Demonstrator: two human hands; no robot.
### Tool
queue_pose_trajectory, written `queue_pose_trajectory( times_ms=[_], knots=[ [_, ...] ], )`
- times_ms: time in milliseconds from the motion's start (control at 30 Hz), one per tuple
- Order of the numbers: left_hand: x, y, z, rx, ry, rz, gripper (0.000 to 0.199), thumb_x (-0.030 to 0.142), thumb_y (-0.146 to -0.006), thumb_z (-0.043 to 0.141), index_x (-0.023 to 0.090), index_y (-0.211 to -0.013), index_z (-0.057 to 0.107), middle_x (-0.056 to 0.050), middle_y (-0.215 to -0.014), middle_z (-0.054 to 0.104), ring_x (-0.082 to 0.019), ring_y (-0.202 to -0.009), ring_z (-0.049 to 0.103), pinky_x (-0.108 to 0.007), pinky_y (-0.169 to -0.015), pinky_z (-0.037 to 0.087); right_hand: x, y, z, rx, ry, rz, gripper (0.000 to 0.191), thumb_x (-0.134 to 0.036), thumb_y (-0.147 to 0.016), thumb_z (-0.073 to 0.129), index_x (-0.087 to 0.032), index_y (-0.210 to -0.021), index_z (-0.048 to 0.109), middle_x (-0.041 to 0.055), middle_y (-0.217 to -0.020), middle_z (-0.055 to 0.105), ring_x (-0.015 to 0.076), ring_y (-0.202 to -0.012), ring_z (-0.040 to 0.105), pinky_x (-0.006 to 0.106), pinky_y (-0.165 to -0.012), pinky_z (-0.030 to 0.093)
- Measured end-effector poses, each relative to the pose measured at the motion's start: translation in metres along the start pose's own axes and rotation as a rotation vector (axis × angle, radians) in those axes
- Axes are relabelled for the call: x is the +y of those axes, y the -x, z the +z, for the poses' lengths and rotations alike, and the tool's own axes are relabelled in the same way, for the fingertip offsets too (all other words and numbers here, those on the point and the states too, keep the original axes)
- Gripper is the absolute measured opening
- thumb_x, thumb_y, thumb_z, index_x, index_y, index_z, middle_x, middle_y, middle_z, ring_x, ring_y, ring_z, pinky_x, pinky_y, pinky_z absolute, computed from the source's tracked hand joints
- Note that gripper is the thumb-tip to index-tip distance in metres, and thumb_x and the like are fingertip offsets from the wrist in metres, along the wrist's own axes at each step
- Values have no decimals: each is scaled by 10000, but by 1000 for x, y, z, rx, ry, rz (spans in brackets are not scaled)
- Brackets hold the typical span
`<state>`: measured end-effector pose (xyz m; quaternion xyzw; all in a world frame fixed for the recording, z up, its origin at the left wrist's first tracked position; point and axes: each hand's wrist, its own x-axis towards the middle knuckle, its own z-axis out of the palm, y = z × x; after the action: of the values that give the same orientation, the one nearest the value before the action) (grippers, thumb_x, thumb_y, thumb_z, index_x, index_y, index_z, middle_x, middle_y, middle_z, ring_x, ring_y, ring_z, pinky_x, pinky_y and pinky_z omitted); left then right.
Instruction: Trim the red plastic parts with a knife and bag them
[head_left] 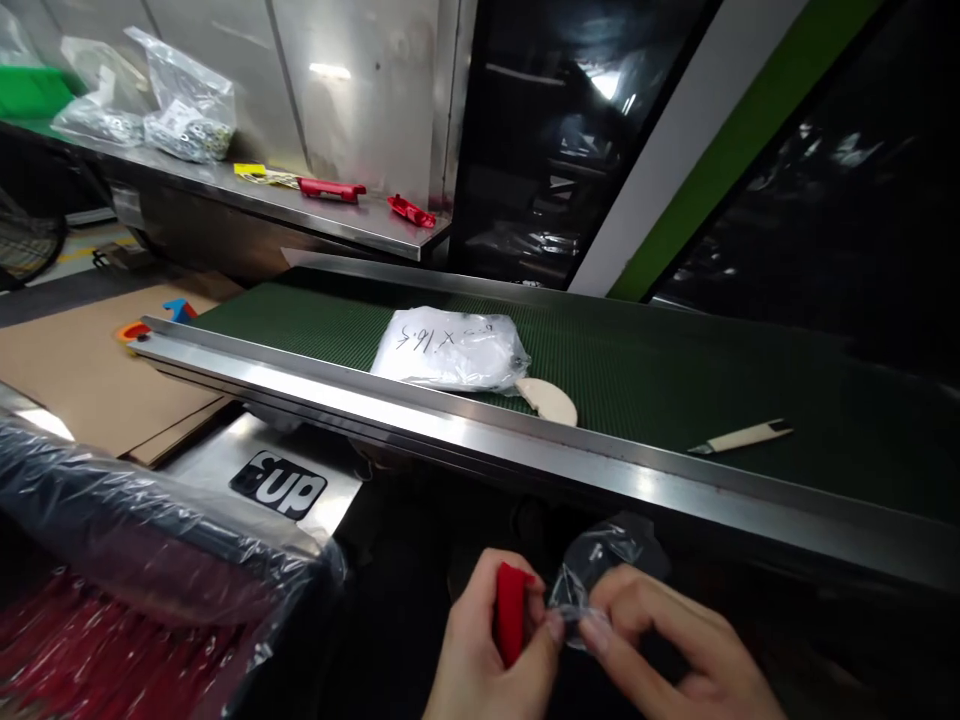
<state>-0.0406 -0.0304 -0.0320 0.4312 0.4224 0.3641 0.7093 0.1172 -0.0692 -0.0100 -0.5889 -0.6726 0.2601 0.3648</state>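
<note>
My left hand is closed around a small red plastic part, most of it hidden by the fingers. Its thumb and fingertips also meet the edge of a clear plastic bag. On the other side, my right hand pinches that bag near its edge. Both hands are close together, below the conveyor's metal rail. Beyond the rail, a stack of clear bags with handwriting lies on the green belt. A cream-coloured half-round piece rests against the stack's corner.
A cream-handled tool lies on the belt at right. At lower left stands a plastic-lined bin of red pieces in bags. Red parts and bags of metal pieces sit on the back shelf. Flat cardboard lies left.
</note>
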Motion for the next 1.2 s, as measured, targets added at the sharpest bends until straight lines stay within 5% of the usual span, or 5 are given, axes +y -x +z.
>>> queue_pose_trajectory(
  times_ms=[233,467,633,767,1200],
  knots=[
    [-22,-15,22,159,-113,27,260,220,-823,562,218,-1058,452,14,-787,553,-138,-680,517,-257,-656,436,15,15,13,258,271,-222,134,-111,-889,438,-201,-953,514,57,-940,608,135,-850,644,206,-739,549],
    [-54,-8,9,-192,-808,638,612,68,-840,427,226,-1420,317,-98,-958,615,-221,-822,597,-330,-698,476,7,23,-7,119,294,-256,139,-240,-951,491,-217,-1010,614,32,-866,648,148,-738,649,234,-651,580],
    [-52,-17,7,-92,-683,223,589,103,-735,566,214,-1307,477,-52,-920,627,-201,-766,584,-334,-728,451,11,53,-21,313,121,-40,118,-204,-909,574,-248,-1010,615,4,-944,674,123,-783,679,170,-715,570],
    [-55,-39,-1,-33,-533,26,141,269,-819,577,167,-918,574,-1,-714,561,-141,-629,532,-235,-565,409,17,85,-34,518,235,90,172,-196,-863,648,-237,-1030,638,8,-950,674,122,-700,679,195,-692,574],
    [-56,-46,14,-4,-276,-190,236,347,-773,654,163,-779,505,41,-576,504,-92,-492,458,-196,-480,381,19,103,-24,258,537,-238,233,-112,-834,646,-165,-1061,660,36,-937,722,177,-836,703,267,-798,599]
  ],
)
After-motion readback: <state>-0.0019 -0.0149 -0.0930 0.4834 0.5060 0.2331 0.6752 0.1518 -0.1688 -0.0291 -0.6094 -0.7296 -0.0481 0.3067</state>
